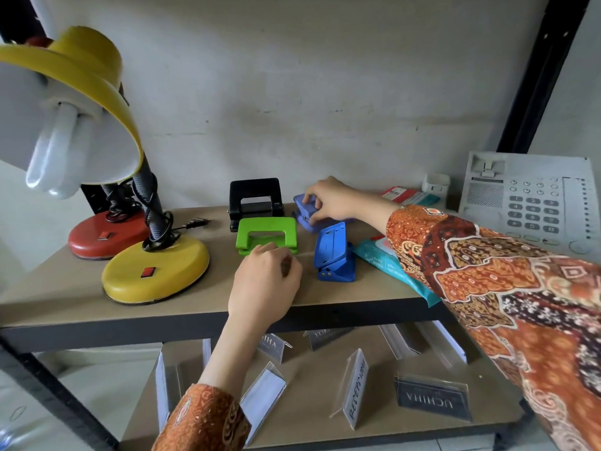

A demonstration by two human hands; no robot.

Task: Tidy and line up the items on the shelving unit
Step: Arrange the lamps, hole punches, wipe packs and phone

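So the tan shelf [81, 297] backs a scuffed white wall [292, 76]; right hand [328, 198] pinches the purple punch [304, 211], left hand [265, 284] looks loosely curled, probably holding nothing.

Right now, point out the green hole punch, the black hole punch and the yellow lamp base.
green hole punch [267, 228], head view, top of its handle
black hole punch [254, 189], head view, top cover
yellow lamp base [156, 271], head view, upper face

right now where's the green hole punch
In the head view, the green hole punch sits mid-shelf, before the black punch, just beyond the left hand.
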